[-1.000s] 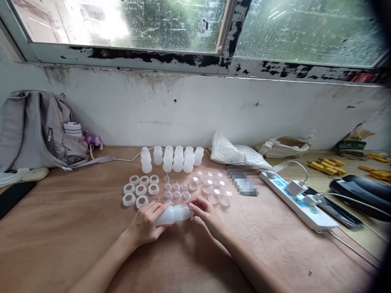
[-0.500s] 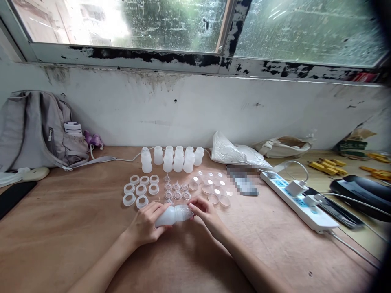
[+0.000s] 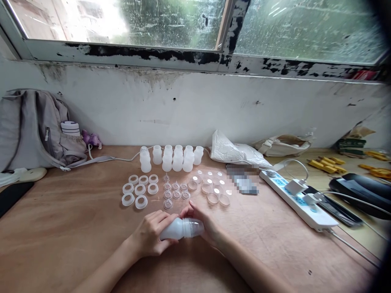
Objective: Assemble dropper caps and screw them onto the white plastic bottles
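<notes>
A frosted bottle with a clear cap [image 3: 183, 229] lies on its side above the wooden table [image 3: 76, 215], its cap pointing right. My left hand [image 3: 152, 232] is wrapped round the bottle's body. My right hand [image 3: 203, 226] is beside the capped end, fingers apart and palm near the cap; its fingertips are partly behind the bottle. Beyond the hands are several white rings [image 3: 141, 202] on the left, several clear nipple-like pieces [image 3: 168, 204] in the middle, and several clear domed caps [image 3: 213, 198] on the right. Frosted bottles [image 3: 177, 162] stand upright behind them.
A grey backpack [image 3: 33, 126] sits at the back left beside a black phone-like slab [image 3: 14, 197]. White plastic bags [image 3: 227, 148] lie near the wall. To the right are a power strip [image 3: 301, 201] with plugs and cables, a black object [image 3: 360, 195] and yellow pieces [image 3: 326, 165].
The held bottle has moved right and slightly nearer me. My right hand's fingertips have left the cap's end and opened beside it.
</notes>
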The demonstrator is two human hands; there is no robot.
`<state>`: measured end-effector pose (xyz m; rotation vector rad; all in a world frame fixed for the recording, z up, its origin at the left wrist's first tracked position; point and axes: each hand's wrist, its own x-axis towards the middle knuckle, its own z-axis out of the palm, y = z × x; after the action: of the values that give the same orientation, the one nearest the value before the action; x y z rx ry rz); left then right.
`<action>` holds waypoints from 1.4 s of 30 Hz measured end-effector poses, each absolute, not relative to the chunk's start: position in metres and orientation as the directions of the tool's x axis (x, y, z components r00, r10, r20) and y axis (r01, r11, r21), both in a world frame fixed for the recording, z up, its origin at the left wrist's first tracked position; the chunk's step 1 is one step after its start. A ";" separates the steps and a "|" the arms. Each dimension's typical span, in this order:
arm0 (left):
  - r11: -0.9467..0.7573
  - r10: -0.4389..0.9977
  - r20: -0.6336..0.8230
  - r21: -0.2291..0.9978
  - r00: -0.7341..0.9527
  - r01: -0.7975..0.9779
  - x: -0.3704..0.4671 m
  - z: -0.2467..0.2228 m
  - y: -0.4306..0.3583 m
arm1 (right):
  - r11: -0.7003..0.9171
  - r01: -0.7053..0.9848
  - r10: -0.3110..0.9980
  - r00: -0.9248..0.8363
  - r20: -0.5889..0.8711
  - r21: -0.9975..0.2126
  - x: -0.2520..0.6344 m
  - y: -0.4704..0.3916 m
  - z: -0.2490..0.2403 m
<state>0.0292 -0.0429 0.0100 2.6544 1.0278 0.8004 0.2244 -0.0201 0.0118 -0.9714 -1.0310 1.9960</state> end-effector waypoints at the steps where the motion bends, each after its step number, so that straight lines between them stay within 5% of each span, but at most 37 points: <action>1: -0.744 0.668 0.416 0.353 0.617 0.568 0.029 0.010 -0.043 | -0.468 -0.231 0.812 -0.493 -0.312 -0.853 0.224 -0.020 0.012; 19: -0.780 0.620 0.512 0.320 0.595 0.538 0.040 0.001 -0.049 | -0.324 -0.162 0.908 -0.331 -0.258 -0.932 0.218 -0.030 0.010; 27: -0.714 0.656 0.567 0.252 0.498 0.653 0.038 -0.002 -0.041 | 0.033 0.072 0.978 -0.206 0.018 -0.997 0.234 -0.014 0.023; 33: -0.631 0.685 0.632 0.265 0.363 0.729 0.027 0.006 -0.033 | 0.129 0.003 0.955 -0.271 0.123 -0.992 0.226 -0.012 0.034; 42: -0.383 0.732 0.681 0.380 0.026 0.842 -0.025 0.016 -0.001 | 0.521 0.397 0.853 -0.204 0.481 -0.755 0.181 0.064 0.117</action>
<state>-0.0252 -0.0007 0.0163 2.3374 1.8081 1.4016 0.1812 0.0644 0.1175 -1.0406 -1.8077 0.5986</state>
